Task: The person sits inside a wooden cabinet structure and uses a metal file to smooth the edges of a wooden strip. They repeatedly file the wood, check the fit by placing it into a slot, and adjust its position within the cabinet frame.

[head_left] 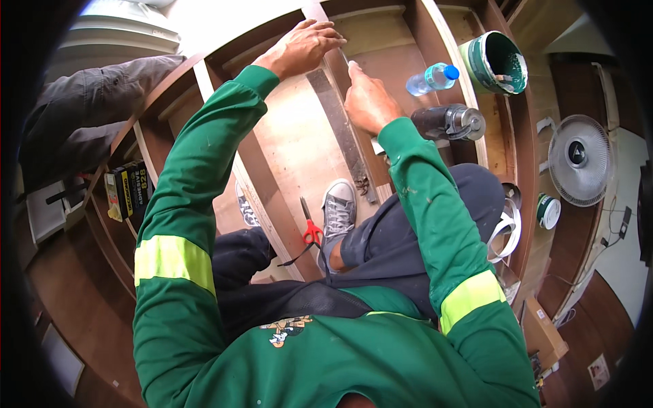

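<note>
My left hand [306, 49] lies over a narrow brown board edge [337, 66] at the far side of a wooden frame, its fingers stretched out flat. Nearer me and to the right, my right hand [371, 102] is curled closed by the same board, its index finger pointing away along the edge. What it holds, if anything, is hidden under the fingers. A long dark grey strip [340, 122] runs beside the board toward me. Between my feet lie scissors with red handles [312, 233].
To the right stand a clear water bottle with a blue cap [432, 79], a dark flask [447, 123] and a green-and-white paint bucket [493, 64]. A round fan [578, 160] is farther right. At left sits a yellow-and-black box [127, 190]. Upright partitions [255, 197] divide the frame around my legs.
</note>
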Tool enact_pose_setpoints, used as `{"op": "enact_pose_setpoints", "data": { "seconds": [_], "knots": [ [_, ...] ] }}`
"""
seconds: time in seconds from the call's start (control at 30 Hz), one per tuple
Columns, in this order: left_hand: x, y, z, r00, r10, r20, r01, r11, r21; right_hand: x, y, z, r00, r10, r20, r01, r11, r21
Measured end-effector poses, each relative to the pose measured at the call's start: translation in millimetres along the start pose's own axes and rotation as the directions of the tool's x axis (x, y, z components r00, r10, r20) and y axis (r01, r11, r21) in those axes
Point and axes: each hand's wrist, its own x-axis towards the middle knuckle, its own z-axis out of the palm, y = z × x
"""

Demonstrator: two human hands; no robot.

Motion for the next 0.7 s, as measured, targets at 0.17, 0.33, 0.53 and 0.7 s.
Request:
{"op": "enact_pose_setpoints", "data": {
  "seconds": [0.17,0.33,0.53,0.7],
  "knots": [
    [4.8,2.6,2.8,0.999,0.030,0.031,-0.034,0.988,0.148,15.4,17.8,18.3,0.999,-0.004,-0.039,0.004,1.000,-0.010],
    [16.7,0.2,8.0,0.974,0.004,0.226,-0.045,0.983,0.177,32.8,11.1,12.8,1.000,-0.007,0.002,0.007,1.000,-0.028],
    [16.0,25.3,-25.8,0.972,0.120,0.202,-0.141,0.986,0.094,-12.3,11.6,6.2,1.000,0.013,-0.005,-0.014,0.998,-0.064],
    [-2.8,39.6,-19.3,0.990,0.071,0.121,-0.076,0.997,0.031,-32.4,9.4,16.3,0.995,0.092,0.041,-0.087,0.990,-0.106]
  ]
}}
